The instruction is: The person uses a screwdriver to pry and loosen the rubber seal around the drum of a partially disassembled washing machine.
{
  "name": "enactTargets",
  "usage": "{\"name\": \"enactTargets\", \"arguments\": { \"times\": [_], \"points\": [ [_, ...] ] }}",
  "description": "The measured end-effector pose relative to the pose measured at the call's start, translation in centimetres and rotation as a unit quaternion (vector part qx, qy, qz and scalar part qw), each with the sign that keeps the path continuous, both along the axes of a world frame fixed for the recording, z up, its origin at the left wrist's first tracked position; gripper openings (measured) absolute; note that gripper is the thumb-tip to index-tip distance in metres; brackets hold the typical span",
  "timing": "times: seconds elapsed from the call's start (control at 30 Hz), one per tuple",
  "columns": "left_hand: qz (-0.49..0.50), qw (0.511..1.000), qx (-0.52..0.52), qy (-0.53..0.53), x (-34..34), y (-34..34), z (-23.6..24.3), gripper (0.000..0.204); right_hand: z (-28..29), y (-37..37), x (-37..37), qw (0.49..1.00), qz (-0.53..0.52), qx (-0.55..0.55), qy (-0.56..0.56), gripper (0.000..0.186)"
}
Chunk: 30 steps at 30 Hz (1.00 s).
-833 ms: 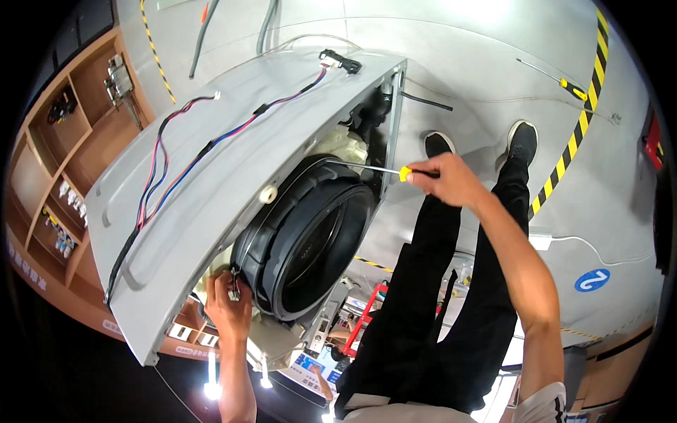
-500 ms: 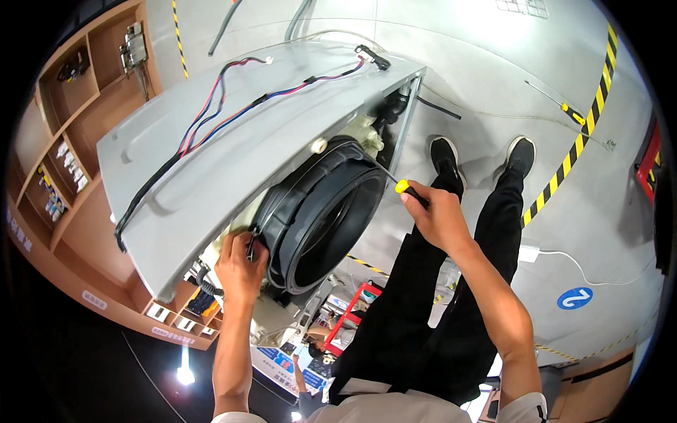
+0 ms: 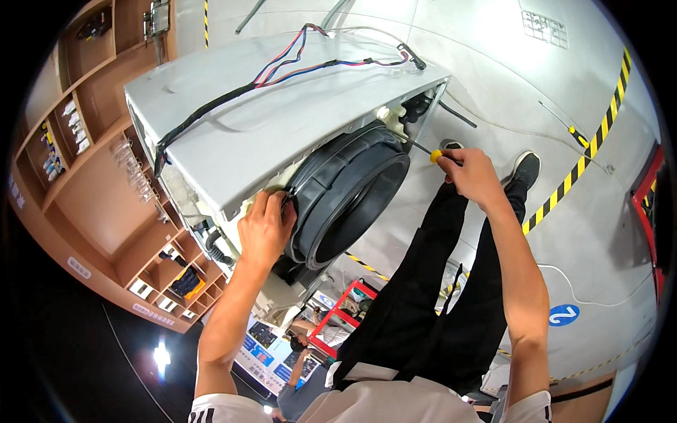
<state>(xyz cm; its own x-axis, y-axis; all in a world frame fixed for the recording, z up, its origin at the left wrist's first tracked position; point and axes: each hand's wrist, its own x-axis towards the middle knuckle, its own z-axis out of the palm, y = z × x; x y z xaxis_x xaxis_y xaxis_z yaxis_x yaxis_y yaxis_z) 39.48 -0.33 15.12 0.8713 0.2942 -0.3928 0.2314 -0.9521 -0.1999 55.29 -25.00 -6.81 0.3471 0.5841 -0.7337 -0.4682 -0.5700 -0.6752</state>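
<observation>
A grey washing machine body (image 3: 282,113) lies tilted in front of me, with its dark rubber door gasket (image 3: 345,194) facing me. My left hand (image 3: 264,229) grips the gasket's left rim next to the cabinet edge. My right hand (image 3: 472,176) is shut on a screwdriver with a yellow handle (image 3: 436,155). Its thin shaft points left to the upper right of the gasket, near a white fitting (image 3: 391,116). A bundle of red, blue and black wires (image 3: 282,67) runs across the top panel.
Wooden shelves (image 3: 92,162) with small parts stand at the left. Yellow-black floor tape (image 3: 585,162) crosses the grey floor at the right, with a white cable (image 3: 592,296) and a blue round floor mark (image 3: 564,315). A red frame (image 3: 345,310) sits below the machine. My black-trousered legs (image 3: 437,282) stand beside it.
The view has shifted, so the machine sits more to the left and higher. My left hand has moved up onto the gasket rim. My right hand with the screwdriver stays near the gasket's upper right.
</observation>
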Motion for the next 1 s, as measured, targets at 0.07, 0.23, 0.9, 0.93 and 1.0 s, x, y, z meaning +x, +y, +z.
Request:
{"name": "enactTargets", "arguments": {
  "times": [0.07,0.23,0.9,0.93,1.0],
  "points": [
    [0.015,1.000,0.000,-0.011,0.2,-0.1,0.1,0.026,0.3,0.0,0.0,1.000,0.016,-0.014,0.009,0.029],
    [0.008,0.999,0.030,-0.009,0.4,-0.7,-0.5,0.028,0.4,-0.4,-1.7,1.000,0.000,-0.021,0.007,0.033],
    [-0.149,0.984,0.081,0.047,3.2,-2.0,-0.6,0.037,-0.9,-0.8,-3.6,0.999,-0.045,-0.007,0.004,0.034],
    [-0.182,0.979,0.080,0.047,3.6,-1.9,-0.4,0.038,-0.8,-0.8,-3.4,0.999,-0.044,-0.008,0.005,0.034],
    [-0.207,0.970,0.096,0.079,5.1,-2.0,0.4,0.049,-0.7,-0.9,-3.2,0.999,-0.034,-0.020,0.024,0.034]
  ]
}}
